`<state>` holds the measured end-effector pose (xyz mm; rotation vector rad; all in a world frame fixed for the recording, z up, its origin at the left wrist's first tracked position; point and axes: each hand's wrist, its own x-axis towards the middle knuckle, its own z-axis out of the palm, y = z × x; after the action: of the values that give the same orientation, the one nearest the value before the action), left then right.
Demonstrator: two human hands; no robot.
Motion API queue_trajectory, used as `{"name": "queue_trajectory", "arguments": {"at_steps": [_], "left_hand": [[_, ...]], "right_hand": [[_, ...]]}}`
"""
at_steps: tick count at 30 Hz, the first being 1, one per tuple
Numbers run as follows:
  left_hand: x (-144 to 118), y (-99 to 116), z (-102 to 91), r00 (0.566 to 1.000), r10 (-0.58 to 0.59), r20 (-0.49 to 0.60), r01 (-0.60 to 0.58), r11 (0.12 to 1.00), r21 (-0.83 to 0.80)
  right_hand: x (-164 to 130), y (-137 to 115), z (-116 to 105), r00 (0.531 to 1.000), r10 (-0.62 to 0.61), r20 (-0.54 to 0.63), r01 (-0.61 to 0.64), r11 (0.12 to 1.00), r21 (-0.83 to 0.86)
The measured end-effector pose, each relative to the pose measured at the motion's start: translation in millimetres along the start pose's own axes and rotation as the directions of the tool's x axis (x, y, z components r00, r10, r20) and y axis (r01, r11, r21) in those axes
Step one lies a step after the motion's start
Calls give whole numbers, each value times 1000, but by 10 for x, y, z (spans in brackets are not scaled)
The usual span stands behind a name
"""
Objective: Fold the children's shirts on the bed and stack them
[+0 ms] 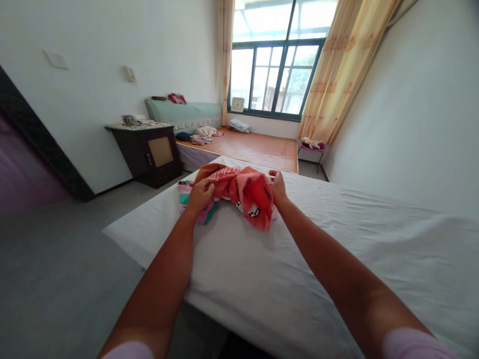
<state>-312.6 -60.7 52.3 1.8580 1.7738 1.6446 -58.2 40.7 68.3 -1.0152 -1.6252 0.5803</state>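
A crumpled red-orange shirt with white print and a dark neck label is held up between my hands, its lower part hanging just over the white-covered table. My left hand is closed on the shirt's left side, fingers pinching the cloth. At the other end my right hand grips the edge near the collar, some fingers curled behind the fabric. Under and beside my left hand lies a pink and green striped garment, partly covered by the shirt.
Beyond the table stands a bed with a brown mat, with folded clothes on it. A dark cabinet is at the left. A small stool holding cloth stands by the curtain under the window.
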Motion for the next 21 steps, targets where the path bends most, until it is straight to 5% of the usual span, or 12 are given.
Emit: {"name": "queue_trajectory", "arguments": {"at_steps": [3, 7, 10, 14, 18, 21], "left_hand": [[-40, -23, 88, 967, 98, 234, -113, 992, 53], [-122, 16, 202, 940, 154, 303, -200, 972, 124], [-182, 91, 291, 950, 88, 300, -150, 970, 191], [-205, 193, 393, 975, 56, 214, -114, 957, 267], [-212, 333, 414, 957, 215, 197, -244, 960, 140], [-268, 466, 404, 880, 374, 292, -395, 918, 16]], "right_hand": [[-174, -171, 16, 976, -190, 109, 203, 973, -114], [-405, -357, 57, 873, -325, 363, 460, 797, -391], [-405, -310, 40, 889, -217, 404, 420, 738, -528], [-253, -217, -22, 883, -107, 457, 342, 813, -472], [-191, -329, -65, 931, -231, 281, 331, 860, -388], [-174, -492, -101, 856, -380, 351, 500, 783, -371]]}}
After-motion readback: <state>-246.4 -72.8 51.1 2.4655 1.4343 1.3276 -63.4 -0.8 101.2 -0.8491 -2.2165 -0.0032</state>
